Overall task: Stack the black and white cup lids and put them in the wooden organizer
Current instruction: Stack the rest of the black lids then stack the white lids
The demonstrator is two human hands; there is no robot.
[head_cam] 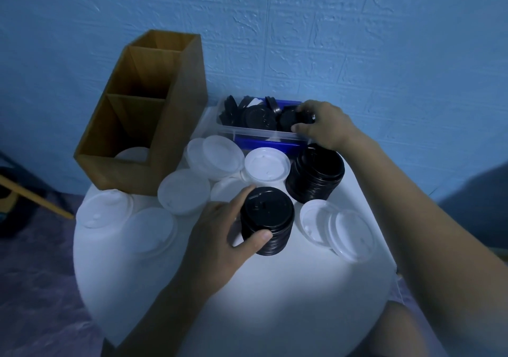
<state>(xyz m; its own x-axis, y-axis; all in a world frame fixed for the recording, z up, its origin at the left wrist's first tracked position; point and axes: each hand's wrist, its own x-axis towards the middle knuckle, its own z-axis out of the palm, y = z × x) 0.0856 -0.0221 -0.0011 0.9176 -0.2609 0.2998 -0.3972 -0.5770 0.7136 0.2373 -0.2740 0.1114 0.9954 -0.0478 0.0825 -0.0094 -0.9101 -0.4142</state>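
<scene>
Your left hand (220, 235) is wrapped around the black stack (268, 219). The thumb is on the near side and the fingers are on the far side. You hold it this way so the lids do not slide or tip when one more goes on top.

Your right hand (323, 124) is up in the clear bin (247, 132), far past the left grip and a bit to its right. Its fingers curl over a loose black lid (292, 117) and the thumb pinches it from below. More black lids lie in a messy heap in the bin, just left of those fingers.

A second black stack (316, 173) stands on the table (247, 288) between your two hands, just below the right wrist. It looks parked there to wait.

White lids (266, 165) lie loose all around the left grip, some past it, some left of it and some right of it. I think they are spread out because black gets sorted first.

The wooden organizer (181, 125) stands far from the left grip, up and to its left. It is open on top so stacks can drop in. A white pile (132, 153) sits in its nearest slot. The other two slots look dark, and I cannot tell what is in them.
</scene>
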